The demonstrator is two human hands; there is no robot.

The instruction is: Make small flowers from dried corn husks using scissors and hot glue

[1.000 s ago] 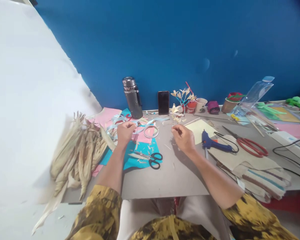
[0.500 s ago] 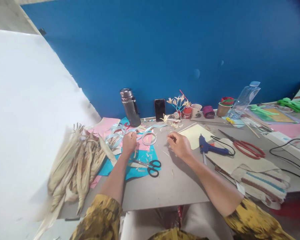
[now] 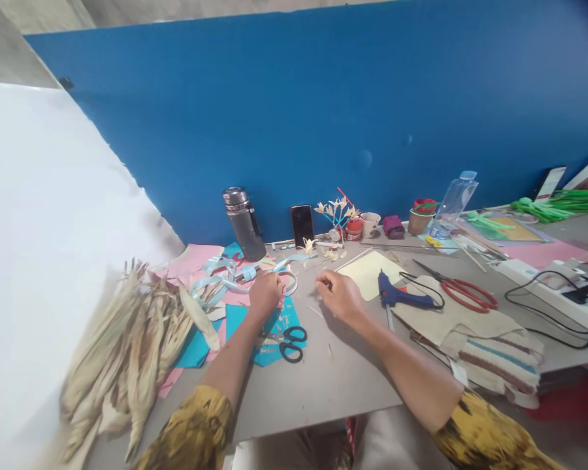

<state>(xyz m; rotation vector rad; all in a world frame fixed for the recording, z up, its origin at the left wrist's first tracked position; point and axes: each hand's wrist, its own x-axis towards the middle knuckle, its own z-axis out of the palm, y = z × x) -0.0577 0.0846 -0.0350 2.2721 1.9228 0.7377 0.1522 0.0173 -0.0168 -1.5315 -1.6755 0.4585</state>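
My left hand (image 3: 266,292) is closed over the coloured sheets, beside a roll of tape (image 3: 289,283); what its fingers hold, if anything, is hidden. Black-handled scissors (image 3: 292,343) lie on the blue sheet (image 3: 269,352) below it. To the right, my right hand (image 3: 337,294) has its fingers drawn together in a pinch above the grey table, left of the pale yellow sheet (image 3: 370,274). Anything between those fingertips is too small to make out. Light blue ribbon (image 3: 215,282) lies loosely curled left of my left hand.
Dried husks (image 3: 127,359) are heaped at the left. A thermos (image 3: 245,225), a phone (image 3: 302,225) and husk flowers (image 3: 336,212) stand at the back. A blue glue gun (image 3: 404,294), red-handled scissors (image 3: 465,292), folded cloth (image 3: 500,359) and a power strip (image 3: 549,290) are at right.
The camera view has shifted, so the table items appear lower and further left. My left hand has moved right, closer to the tape roll and to my right hand. My right hand keeps its pinch.
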